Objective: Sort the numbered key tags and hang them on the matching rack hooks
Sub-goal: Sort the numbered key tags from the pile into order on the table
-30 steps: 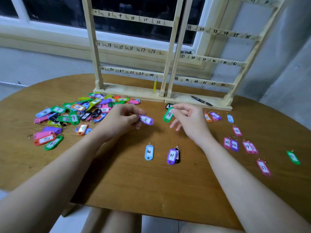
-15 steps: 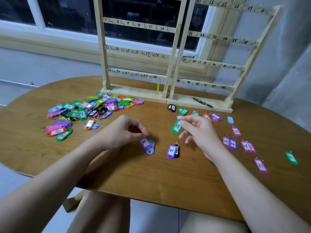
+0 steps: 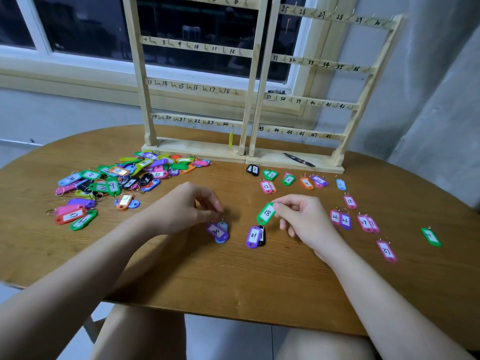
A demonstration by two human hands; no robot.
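My right hand (image 3: 302,216) pinches a green tag marked 18 (image 3: 266,213) by its ring end, just above the table. My left hand (image 3: 187,206) hovers over a purple tag marked 30 (image 3: 217,232), which lies on top of a blue tag; its fingertips pinch the purple tag's ring. A purple tag marked 31 (image 3: 253,236) lies beside a black one between my hands. The two wooden racks (image 3: 249,81) with numbered hooks stand at the table's back; a yellow tag (image 3: 230,139) hangs under hook 24.
A heap of unsorted coloured tags (image 3: 117,178) covers the table's left. Sorted tags lie in rows at right, among them a pink 18 (image 3: 350,201), a pink 26 (image 3: 335,217) and a green one (image 3: 431,237). A black pen (image 3: 298,159) lies on the right rack's base.
My left hand carried the purple 30 tag down and laid it on the blue 30 tag. My right hand drew the green 18 tag toward me and lower.
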